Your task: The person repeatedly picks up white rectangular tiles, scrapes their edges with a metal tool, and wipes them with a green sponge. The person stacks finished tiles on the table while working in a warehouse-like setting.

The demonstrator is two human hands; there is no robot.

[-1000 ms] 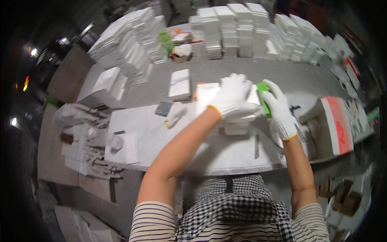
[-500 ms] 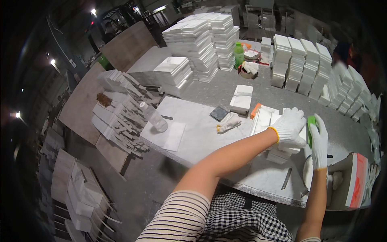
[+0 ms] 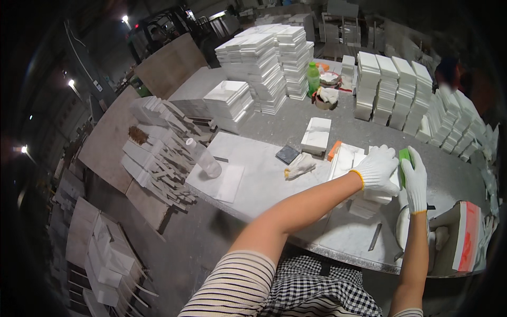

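Observation:
My left hand, in a white knit glove with a yellow cuff, grips the right part of a stack of white marble-look tiles. Its fingers bend down over the tiles' edge. Beside it, my gloved right hand is closed on a green rectangular block, held upright along the tile edge. Whether the block touches the tile is hard to make out. An orange block lies against the stack's far left corner. Left of the stack rest a spare glove, a dark square pad and a short tile pile.
Tall tile stacks stand at the back, and more tile columns at the right. A clear bottle stands at the left; a green bottle is farther back. An open box and metal strip sit near the front edge.
The green block and my right hand have shifted slightly left, closer to the tile edge. My left hand keeps its place on the tiles. The whole view has tilted a little.

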